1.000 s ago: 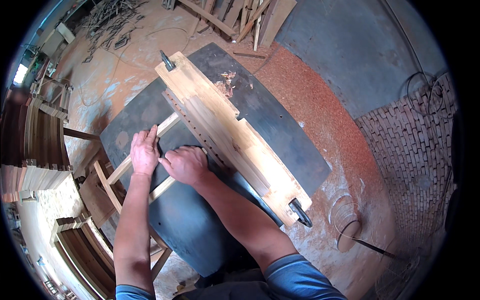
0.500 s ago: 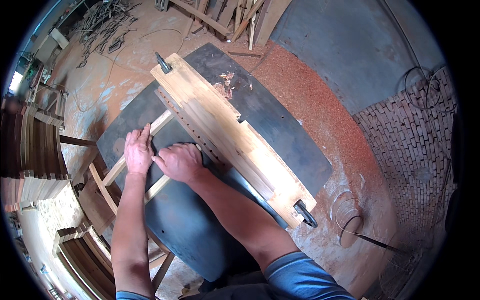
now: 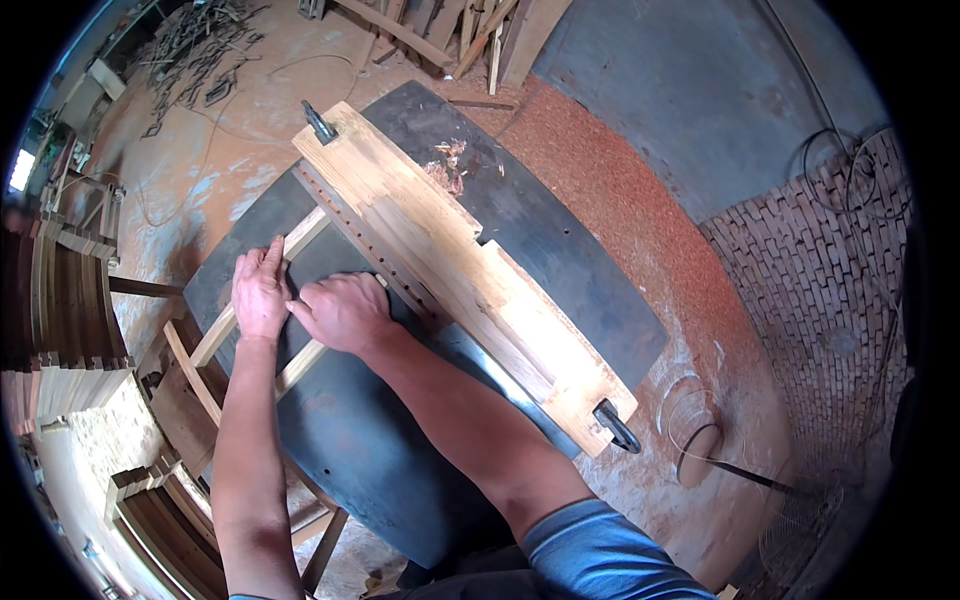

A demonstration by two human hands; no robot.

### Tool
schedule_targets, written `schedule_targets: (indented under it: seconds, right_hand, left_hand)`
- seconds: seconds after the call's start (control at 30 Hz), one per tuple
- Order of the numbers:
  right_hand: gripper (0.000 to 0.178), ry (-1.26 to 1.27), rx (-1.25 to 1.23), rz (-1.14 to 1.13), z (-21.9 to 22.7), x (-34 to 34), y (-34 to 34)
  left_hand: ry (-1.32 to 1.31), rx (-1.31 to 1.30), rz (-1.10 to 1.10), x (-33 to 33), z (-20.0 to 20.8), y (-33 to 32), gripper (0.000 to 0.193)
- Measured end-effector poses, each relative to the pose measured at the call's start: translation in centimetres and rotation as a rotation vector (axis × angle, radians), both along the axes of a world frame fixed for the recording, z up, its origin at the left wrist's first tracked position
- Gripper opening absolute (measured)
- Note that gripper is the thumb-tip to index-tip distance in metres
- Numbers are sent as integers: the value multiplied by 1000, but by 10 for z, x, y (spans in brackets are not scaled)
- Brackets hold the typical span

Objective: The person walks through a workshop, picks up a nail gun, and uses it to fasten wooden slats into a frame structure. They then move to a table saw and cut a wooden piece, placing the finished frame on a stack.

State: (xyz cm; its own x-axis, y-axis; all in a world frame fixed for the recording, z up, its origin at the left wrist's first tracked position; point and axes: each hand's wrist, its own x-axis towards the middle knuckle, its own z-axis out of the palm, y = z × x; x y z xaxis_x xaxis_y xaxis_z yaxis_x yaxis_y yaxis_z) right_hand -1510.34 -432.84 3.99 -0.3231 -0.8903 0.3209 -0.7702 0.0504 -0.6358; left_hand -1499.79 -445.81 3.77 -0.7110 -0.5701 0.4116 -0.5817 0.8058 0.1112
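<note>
A light wooden frame lies on a dark metal machine table (image 3: 310, 425). Its two pale rails, a left rail (image 3: 305, 233) and a right rail (image 3: 300, 366), run toward a brownish strip with a row of small holes (image 3: 362, 242) along the fence. My left hand (image 3: 260, 295) grips the left rail, its index finger lying along the wood. Over the right rail my right hand (image 3: 345, 312) is closed with curled fingers, its thumb close to the left hand. Both palms hide the wood beneath. A long wooden fence (image 3: 450, 255) crosses the table diagonally beside the holed strip.
A far clamp (image 3: 318, 124) and a near clamp (image 3: 616, 428) hold the fence. Wood shavings (image 3: 447, 165) lie behind it. Stacked curved wooden parts (image 3: 75, 300) stand at left; boards (image 3: 480, 40) lean at the back. Sawdust (image 3: 590, 190) covers the floor at right.
The wooden frame and its holed strip have slid a little along the fence toward the far left, with both hands moving along on the rails. The view has shifted slightly.
</note>
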Motion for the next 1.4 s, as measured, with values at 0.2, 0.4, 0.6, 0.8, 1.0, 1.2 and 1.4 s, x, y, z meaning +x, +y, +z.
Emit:
schedule_targets:
  seconds: [0.2, 0.4, 0.6, 0.8, 1.0, 1.2, 1.4]
  right_hand:
    - [31, -10, 52, 7, 2, -1, -9]
    - [32, 6, 35, -5, 1, -2, -16]
    - [32, -11, 63, -10, 4, -4, -24]
    - [32, -11, 84, -11, 6, -6, -35]
    - [35, -20, 68, -25, 15, -2, -49]
    - [29, -146, -205, -174, 14, 1, -40]
    - [16, -361, -336, -20, 48, 68, 36]
  left_hand:
    - [-3, 5, 12, 0, -2, -9, 37]
    - [-6, 10, 12, -3, -2, -16, 36]
    - [10, -1, 6, -4, -3, -26, 35]
    - [9, 8, 3, -5, -3, -37, 35]
    - [-43, 94, 64, 5, 16, -44, 32]
    - [-335, 337, -99, 63, 59, 43, 66]
    - [-236, 281, -89, 96, 50, 39, 28]
